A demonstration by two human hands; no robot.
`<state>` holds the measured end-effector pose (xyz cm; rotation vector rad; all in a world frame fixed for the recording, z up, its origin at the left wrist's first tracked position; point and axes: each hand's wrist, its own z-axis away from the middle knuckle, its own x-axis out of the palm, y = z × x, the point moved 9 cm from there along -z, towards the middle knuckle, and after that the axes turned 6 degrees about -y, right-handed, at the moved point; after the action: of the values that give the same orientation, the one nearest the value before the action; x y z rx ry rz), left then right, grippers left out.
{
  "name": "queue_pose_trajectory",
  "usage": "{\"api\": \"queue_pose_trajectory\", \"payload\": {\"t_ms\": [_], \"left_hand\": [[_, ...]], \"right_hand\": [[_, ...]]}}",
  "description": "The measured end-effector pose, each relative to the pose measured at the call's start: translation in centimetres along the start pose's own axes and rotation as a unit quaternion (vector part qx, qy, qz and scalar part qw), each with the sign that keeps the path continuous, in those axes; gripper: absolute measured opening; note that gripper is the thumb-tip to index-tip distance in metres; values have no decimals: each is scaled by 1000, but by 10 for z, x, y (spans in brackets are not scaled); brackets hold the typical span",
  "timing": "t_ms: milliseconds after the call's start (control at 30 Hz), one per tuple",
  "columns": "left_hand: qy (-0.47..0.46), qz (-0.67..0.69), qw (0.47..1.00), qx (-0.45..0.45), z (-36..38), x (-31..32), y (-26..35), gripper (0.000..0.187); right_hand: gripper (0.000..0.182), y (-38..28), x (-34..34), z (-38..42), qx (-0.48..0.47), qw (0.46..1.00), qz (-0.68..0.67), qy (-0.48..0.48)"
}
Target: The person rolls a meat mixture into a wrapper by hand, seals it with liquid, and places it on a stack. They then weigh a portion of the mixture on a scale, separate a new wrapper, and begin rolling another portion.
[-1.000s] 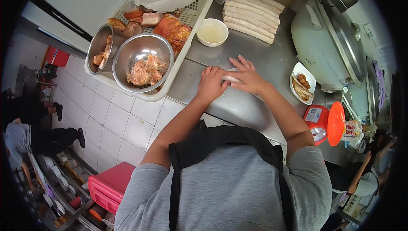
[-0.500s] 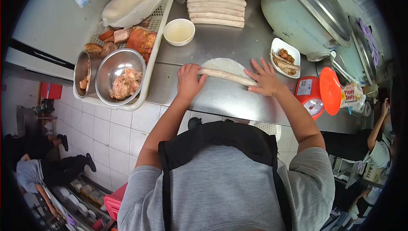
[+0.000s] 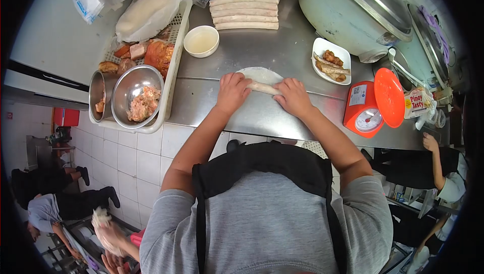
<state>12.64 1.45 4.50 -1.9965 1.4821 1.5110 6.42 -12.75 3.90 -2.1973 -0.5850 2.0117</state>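
Observation:
Between my hands on the steel counter lies a partly rolled spring roll [image 3: 262,88], its pale round wrapper [image 3: 261,73] spread flat behind it. My left hand [image 3: 233,93] has its fingers curled over the left end. At the right end, my right hand [image 3: 293,96] is closed over the roll, thumb on the near side. The tips of the roll are hidden under my fingers. Finished spring rolls [image 3: 245,5] are stacked in a row at the back. A white bowl of cloudy liquid [image 3: 201,41] stands behind and left of my left hand.
At left, a white perforated tray [image 3: 180,37] holds meat pieces, a wrapped pale stack [image 3: 149,14] and a steel bowl [image 3: 119,90] of minced filling. To the right are a square dish [image 3: 331,46] of fried food, a red scale [image 3: 364,107] and a large lidded pot [image 3: 335,19]. Other people are nearby.
My right hand has moved left and gone from flat and spread to curled over the roll. My left hand has shifted slightly right. Another person's hand with a pale bundle has appeared at lower left.

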Motion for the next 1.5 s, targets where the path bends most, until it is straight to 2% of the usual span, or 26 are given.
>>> {"api": "queue_pose_trajectory", "payload": {"t_ms": [67,167,233,267,333,533,633,667,767,867,933,1033,1133,1233,1367,1500], "left_hand": [[-20,-3,1000,-4,-5,3,-6,33],[-56,8,998,-37,-15,11,-18,29],[-93,46,990,-92,-22,20,-33,17],[-98,25,993,-67,-26,20,-31,16],[-109,-18,994,-17,-32,20,-26,15],[-112,-26,993,-12,-49,13,-23,14],[-23,6,999,37,-51,3,-1,12],[-34,14,998,44,-51,8,0,12],[-76,41,995,51,-50,28,-6,12],[-139,61,988,31,-60,43,-19,13],[-182,56,982,10,-67,47,-23,13],[-185,10,982,24,-78,44,-24,16],[-86,9,995,48,-78,28,-14,21],[-103,53,991,72,-70,34,-1,26],[-164,65,983,49,-73,51,-13,26],[-211,72,973,57,-79,59,-17,24]], "right_hand": [[27,8,1,3,29,998,-35,36],[22,26,7,-6,107,991,-75,-16],[21,24,-9,-9,140,989,6,51],[21,21,-16,-9,156,983,47,83],[19,4,-18,-12,114,988,37,97],[16,22,0,-23,78,994,-63,50],[15,36,7,-29,84,991,-102,33],[14,40,10,-30,88,989,-113,31],[16,31,-7,-32,164,985,39,39],[19,6,-28,-30,119,980,42,156],[20,11,-14,-32,108,985,38,127],[20,21,-5,-36,93,990,18,102],[19,30,-1,-39,86,992,-8,87],[23,38,4,-43,100,993,-24,62],[32,20,-8,-44,120,992,-1,29],[36,32,9,-49,164,986,15,-26]]}}
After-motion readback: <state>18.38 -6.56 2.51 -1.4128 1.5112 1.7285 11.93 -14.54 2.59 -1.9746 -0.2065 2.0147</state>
